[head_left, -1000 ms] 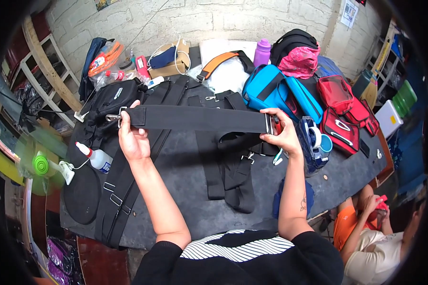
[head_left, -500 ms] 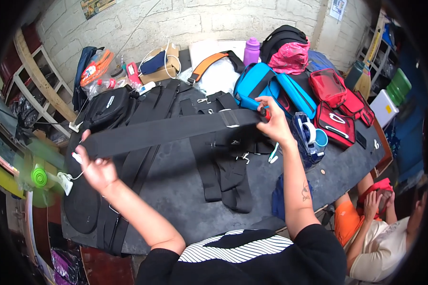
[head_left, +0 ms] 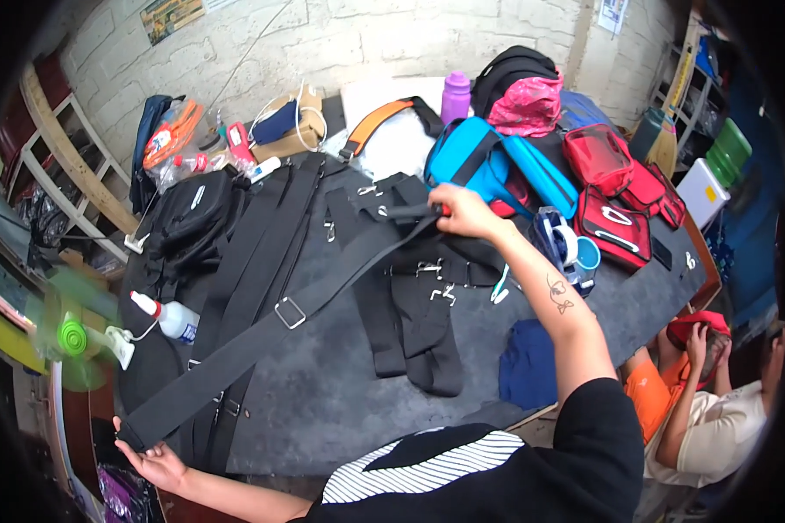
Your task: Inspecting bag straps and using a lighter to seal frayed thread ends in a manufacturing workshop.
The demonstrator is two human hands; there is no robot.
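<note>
- The black strap (head_left: 227, 361) stretches between the two hands, above the dark table (head_left: 314, 418); it is flat, matt webbing with straight edges and a close, even weave.
- A rectangular metal buckle (head_left: 290, 312), an open frame with a shiny finish, sits on the webbing roughly midway between the hands.
- The left hand (head_left: 159, 466) is palm up near the person's body, fingers partly curled around the strap's near end, the grip looking loose.
- The right hand (head_left: 467, 213), farther out, is closed almost to a fist on the far end; a slim dark item with a red part (head_left: 443, 210) shows at its fingers, its kind unclear.
- The strap's long axis runs slantwise, from the left hand away from the body and rightward to the right hand.
- Its broad face shows near the left hand; toward the right hand it turns partly on edge, looks narrower and curves slightly.
- Just nearer the body than the right hand lies a heap of folded black webbing (head_left: 423, 349), limp and looped, with shiny metal clasps (head_left: 442, 295).
- Beyond the left hand are long flat black straps (head_left: 262, 231) and a smooth white plastic bottle (head_left: 178, 321).
- Beside the right forearm lies crumpled navy cloth (head_left: 527, 364); just beyond the right hand is a boxy bright-blue bag (head_left: 464, 157).
</note>
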